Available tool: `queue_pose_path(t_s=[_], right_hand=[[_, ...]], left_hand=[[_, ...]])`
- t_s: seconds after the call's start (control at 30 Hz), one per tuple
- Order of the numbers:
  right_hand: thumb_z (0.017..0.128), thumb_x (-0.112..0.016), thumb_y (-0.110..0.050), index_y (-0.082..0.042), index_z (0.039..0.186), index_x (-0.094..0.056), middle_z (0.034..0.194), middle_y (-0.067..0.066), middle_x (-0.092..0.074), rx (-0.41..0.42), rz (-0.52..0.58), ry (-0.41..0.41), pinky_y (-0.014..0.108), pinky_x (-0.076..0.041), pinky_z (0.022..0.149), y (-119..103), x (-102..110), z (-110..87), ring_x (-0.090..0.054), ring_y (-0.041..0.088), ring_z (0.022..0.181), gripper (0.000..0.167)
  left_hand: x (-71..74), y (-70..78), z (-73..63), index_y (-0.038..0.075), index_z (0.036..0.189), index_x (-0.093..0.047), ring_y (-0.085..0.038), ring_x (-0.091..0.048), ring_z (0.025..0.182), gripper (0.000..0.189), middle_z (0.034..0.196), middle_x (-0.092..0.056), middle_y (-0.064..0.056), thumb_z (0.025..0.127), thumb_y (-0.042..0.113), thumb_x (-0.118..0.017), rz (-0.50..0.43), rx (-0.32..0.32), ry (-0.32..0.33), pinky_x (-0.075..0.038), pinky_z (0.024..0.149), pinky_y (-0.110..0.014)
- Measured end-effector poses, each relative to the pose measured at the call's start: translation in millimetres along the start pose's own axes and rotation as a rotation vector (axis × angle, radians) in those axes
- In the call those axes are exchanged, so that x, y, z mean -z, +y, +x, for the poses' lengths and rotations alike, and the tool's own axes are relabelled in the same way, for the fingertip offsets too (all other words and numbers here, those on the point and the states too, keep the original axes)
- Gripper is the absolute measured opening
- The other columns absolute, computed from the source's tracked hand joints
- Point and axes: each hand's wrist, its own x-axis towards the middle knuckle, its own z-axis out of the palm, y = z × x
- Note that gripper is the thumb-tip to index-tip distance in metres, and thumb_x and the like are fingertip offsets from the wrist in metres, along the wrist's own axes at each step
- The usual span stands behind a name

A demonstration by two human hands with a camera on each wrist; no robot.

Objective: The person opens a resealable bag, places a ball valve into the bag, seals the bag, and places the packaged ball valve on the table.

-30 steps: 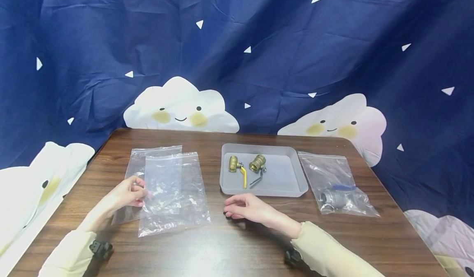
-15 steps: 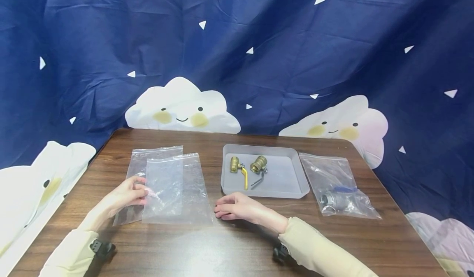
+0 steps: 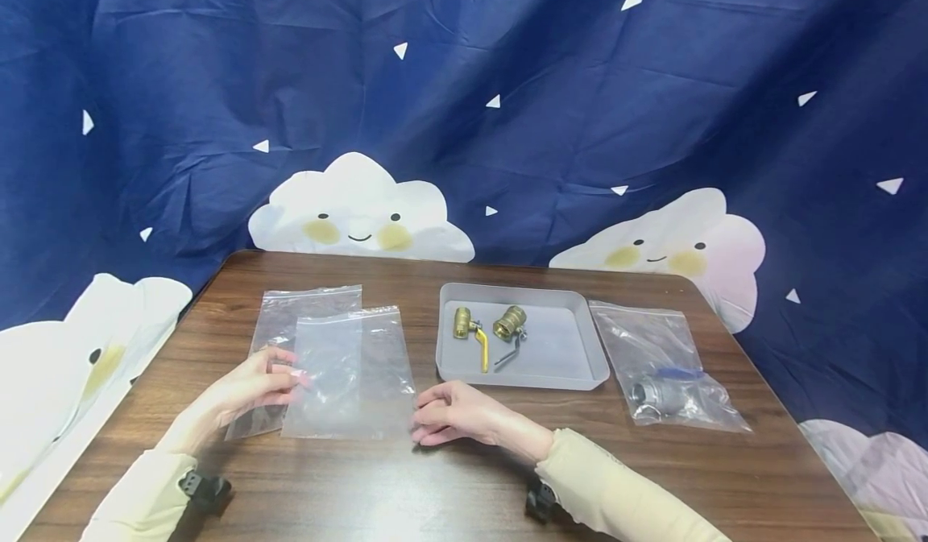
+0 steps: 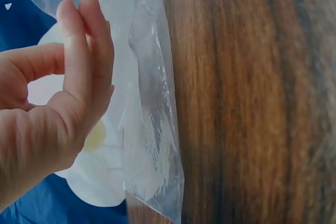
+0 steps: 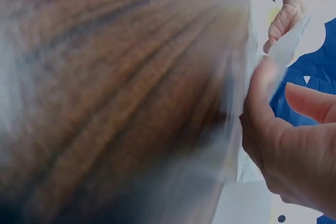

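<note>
One clear plastic zip-top bag [image 3: 348,397] at the near-left worktop [image 3: 435,486], between both hands; long axis looks near-far, zip edge far. Left hand [image 3: 242,389] at left edge, pinch unclear. Right hand [image 3: 471,415] equally near: thumb parted from fingers, fingertips touching right edge.
</note>
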Motion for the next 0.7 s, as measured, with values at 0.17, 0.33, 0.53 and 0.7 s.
queue_pose_path(t_s=[0.17, 0.33, 0.53, 0.7], right_hand=[[0.091, -0.061, -0.001, 0.014, 0.128, -0.050, 0.084, 0.002, -0.069, 0.010, -0.026, 0.033, 0.016, -0.058, 0.067, 2, -1, 0.1, -0.066, 0.005, 0.071, 0.042], [0.090, -0.059, 0.002, 0.015, 0.127, -0.051, 0.077, -0.002, -0.066, 0.015, -0.037, 0.006, 0.014, -0.057, 0.065, 3, 1, -3.9, -0.064, 0.003, 0.067, 0.040], [0.091, -0.058, 0.004, 0.016, 0.127, -0.050, 0.077, -0.003, -0.064, 0.012, -0.043, -0.025, 0.015, -0.057, 0.065, 5, 2, -11.4, -0.064, 0.004, 0.067, 0.039], [0.091, -0.059, 0.005, 0.015, 0.126, -0.052, 0.077, -0.002, -0.065, 0.013, -0.041, -0.027, 0.017, -0.058, 0.065, 7, 5, -15.9, -0.065, 0.006, 0.068, 0.037]], left_hand=[[0.3, 0.7, 1.2, -0.019, 0.135, -0.015, -0.007, -0.067, 0.087, 0.057, 0.105, -0.068, -0.004, 0.099, 0.006, -0.051, 0.016, 0.021, 0.023, -0.060, 0.084, -0.024], [-1.0, 4.0, 7.8, -0.019, 0.136, -0.010, -0.006, -0.071, 0.090, 0.062, 0.107, -0.069, -0.004, 0.101, 0.010, -0.051, -0.013, -0.004, 0.065, -0.060, 0.085, -0.022], [1.1, 6.1, 13.9, -0.023, 0.139, -0.002, -0.008, -0.073, 0.090, 0.066, 0.109, -0.066, -0.003, 0.102, 0.010, -0.046, -0.061, -0.018, 0.095, -0.059, 0.087, -0.022], [4.1, 5.7, 16.5, -0.025, 0.140, 0.001, -0.007, -0.072, 0.090, 0.070, 0.111, -0.064, -0.002, 0.102, 0.011, -0.044, -0.063, -0.022, 0.100, -0.059, 0.088, -0.022]])
